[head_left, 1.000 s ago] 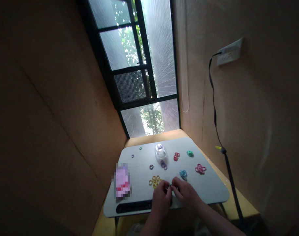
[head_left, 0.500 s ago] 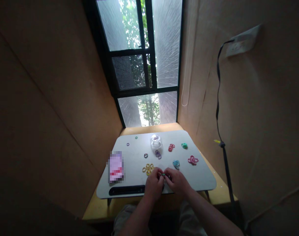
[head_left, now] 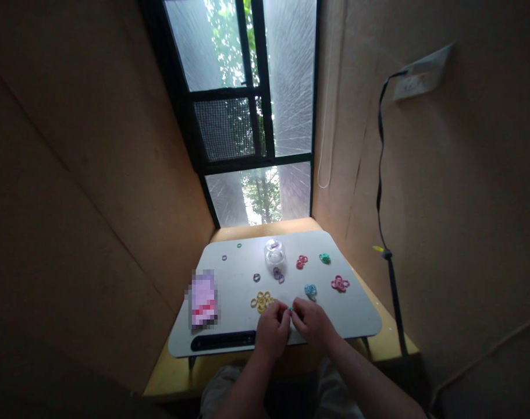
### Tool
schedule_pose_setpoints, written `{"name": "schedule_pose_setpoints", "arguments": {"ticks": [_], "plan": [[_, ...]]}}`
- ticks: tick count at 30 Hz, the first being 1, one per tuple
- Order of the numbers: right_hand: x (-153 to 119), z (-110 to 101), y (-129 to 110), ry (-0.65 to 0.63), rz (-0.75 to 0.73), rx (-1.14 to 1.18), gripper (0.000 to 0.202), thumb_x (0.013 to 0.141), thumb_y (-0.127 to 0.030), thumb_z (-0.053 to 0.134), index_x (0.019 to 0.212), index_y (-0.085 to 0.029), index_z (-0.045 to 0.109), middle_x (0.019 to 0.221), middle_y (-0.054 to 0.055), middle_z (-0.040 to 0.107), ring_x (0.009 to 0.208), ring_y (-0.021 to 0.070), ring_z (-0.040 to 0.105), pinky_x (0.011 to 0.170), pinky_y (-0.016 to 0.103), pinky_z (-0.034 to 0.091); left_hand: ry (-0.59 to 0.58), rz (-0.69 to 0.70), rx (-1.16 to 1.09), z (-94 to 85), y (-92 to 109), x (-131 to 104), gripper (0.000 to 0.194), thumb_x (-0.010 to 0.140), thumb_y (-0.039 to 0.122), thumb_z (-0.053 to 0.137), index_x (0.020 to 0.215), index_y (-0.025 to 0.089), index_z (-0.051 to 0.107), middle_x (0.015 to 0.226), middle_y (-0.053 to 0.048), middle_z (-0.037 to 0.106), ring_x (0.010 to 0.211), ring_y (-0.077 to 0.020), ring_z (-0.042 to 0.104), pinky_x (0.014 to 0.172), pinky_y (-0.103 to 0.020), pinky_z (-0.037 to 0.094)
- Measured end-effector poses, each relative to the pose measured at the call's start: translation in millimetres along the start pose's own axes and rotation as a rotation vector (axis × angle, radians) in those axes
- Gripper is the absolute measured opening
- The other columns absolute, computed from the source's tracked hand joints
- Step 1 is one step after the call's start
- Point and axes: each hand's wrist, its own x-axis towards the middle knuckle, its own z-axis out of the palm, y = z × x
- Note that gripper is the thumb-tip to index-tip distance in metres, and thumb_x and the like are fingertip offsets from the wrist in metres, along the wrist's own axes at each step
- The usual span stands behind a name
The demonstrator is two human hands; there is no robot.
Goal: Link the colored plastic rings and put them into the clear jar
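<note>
Over the front of the white lap table (head_left: 230,320), my left hand (head_left: 273,330) and my right hand (head_left: 313,321) meet fingertip to fingertip. Both pinch a small greenish hair tie (head_left: 290,309), mostly hidden by the fingers. Yellow hair ties (head_left: 262,301) lie in a loose pile just beyond my left hand. A light-blue bunch (head_left: 310,291) rests beyond my right hand. Farther out are pink hair ties (head_left: 340,284), red ones (head_left: 302,262), green ones (head_left: 324,258) and purple ones (head_left: 278,276).
A clear round jar (head_left: 274,254) stands near the table's back. At left lies a pink and purple packet (head_left: 204,299), blurred out. A black slot (head_left: 223,340) runs along the front edge. Single hair ties lie at back left. A black cord (head_left: 380,169) hangs on the right wall.
The hands stay together in nearly the same place, with the fingertips slightly shifted around the hair tie. The whole view has moved a little.
</note>
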Motion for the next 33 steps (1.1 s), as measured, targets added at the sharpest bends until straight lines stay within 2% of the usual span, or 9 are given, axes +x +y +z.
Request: {"name": "schedule_pose_setpoints", "arguments": {"ticks": [6,11,18,27,33], "plan": [[-0.1,0.1,1.0,0.007,-0.019,0.0,0.019,0.083,-0.025,0.048,0.065,-0.02,0.044,0.061,-0.002,0.051,0.058,0.0117,0.044,0.056,0.024,0.027,0.049,0.031,-0.006,0.6,0.7,-1.0,0.015,0.085,0.028,0.049,0.079,0.018,0.059,0.078,-0.002,0.06,0.076,-0.016,0.055,0.071,-0.027,0.039],[-0.3,-0.9,1.3,0.005,-0.029,0.034,0.014,0.082,-0.022,0.047,0.068,-0.02,0.044,0.064,-0.002,0.051,0.06,0.012,0.045,0.058,0.024,0.029,-0.015,-0.022,-0.036,-1.0,2.3,-0.5,0.015,0.087,0.029,0.048,0.084,0.019,0.059,0.074,0.0,0.062,0.07,-0.0148,0.056,0.067,-0.026,0.038],[-0.8,-2.4,0.7,0.001,-0.018,0.065,0.011,0.08,-0.018,0.046,0.07,-0.021,0.044,0.065,-0.003,0.05,0.062,0.0122,0.046,0.059,0.024,0.03,-0.025,-0.021,-0.014,-1.1,1.4,-0.9,0.015,0.087,0.03,0.049,0.082,0.019,0.058,0.072,0.0,0.061,0.069,-0.014,0.055,0.066,-0.026,0.037],[-0.7,-0.1,0.1,0.008,-0.002,0.02,0.013,0.081,-0.022,0.048,0.069,-0.021,0.044,0.063,-0.003,0.05,0.059,0.0117,0.045,0.056,0.024,0.028,-0.018,-0.024,-0.002,-0.5,-0.3,-0.6,0.015,0.086,0.03,0.05,0.08,0.019,0.058,0.07,0.001,0.06,0.067,-0.0141,0.054,0.063,-0.025,0.035],[-0.3,-1.6,-1.7,0.025,-0.016,0.006,0.019,0.084,-0.025,0.046,0.066,-0.02,0.043,0.063,-0.003,0.049,0.059,0.0114,0.045,0.056,0.024,0.028,-0.063,0.015,-0.043,-4.6,3.1,-1.6,0.023,0.091,0.026,0.04,0.085,0.02,0.062,0.076,-0.001,0.063,0.073,-0.0151,0.057,0.068,-0.026,0.038]]}}
